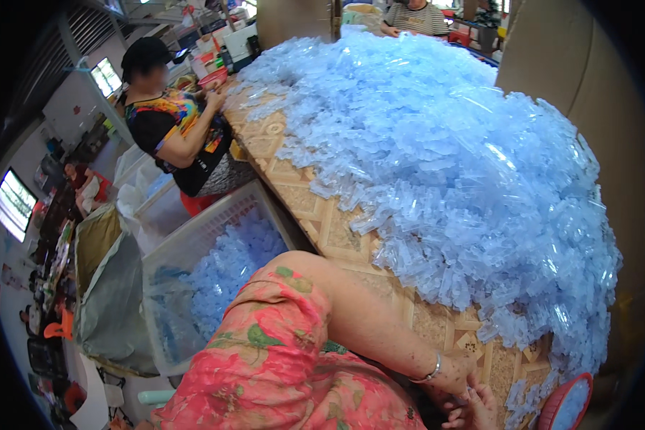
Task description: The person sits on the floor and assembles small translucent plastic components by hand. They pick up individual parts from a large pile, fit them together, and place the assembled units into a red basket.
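Note:
My left hand, with a silver bangle on its wrist, is at the near edge of the table. Its fingers are closed and meet those of my right hand at the lower edge of the view. Both hands seem to pinch something small between them, which I cannot make out. Just to their right is a red bowl holding pale bluish, clear plastic pieces. A big heap of the same clear plastic pieces spreads over the patterned table beyond my hands.
A white plastic crate with more clear pieces stands left of the table. Beyond it a co-worker holds a red bowl at the table edge. Another person is behind the heap. Brown cardboard rises along the right.

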Demonstrator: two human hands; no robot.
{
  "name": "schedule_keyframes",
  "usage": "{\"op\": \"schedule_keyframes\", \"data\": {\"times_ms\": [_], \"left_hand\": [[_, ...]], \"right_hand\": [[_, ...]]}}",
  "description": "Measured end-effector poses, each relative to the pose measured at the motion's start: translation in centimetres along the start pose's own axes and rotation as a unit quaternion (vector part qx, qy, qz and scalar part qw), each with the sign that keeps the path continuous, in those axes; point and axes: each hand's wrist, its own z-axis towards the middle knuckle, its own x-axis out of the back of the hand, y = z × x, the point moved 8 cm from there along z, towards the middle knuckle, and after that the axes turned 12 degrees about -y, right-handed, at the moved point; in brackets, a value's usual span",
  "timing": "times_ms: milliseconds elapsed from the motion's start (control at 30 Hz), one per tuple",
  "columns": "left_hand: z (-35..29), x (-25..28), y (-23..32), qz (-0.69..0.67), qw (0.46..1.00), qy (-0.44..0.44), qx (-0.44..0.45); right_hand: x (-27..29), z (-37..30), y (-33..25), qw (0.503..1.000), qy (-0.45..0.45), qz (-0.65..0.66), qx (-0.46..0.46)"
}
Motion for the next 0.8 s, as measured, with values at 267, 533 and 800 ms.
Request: {"op": "schedule_keyframes", "data": {"times_ms": [267, 533, 800], "left_hand": [[-3.2, 0.8, 1.2, 0.207, 0.943, 0.139, -0.222], [-23.2, 9.3, -1.9, -0.046, 0.944, 0.325, -0.024], [-39.8, 11.3, -1.7, 0.458, 0.697, 0.505, 0.224]], "right_hand": [[1.4, 0.9, 1.4, 0.991, 0.027, -0.03, 0.13], [1.1, 0.3, 2.4, 0.969, 0.04, -0.025, 0.241], [0.4, 0.6, 2.3, 0.979, 0.028, -0.021, 0.202]]}}
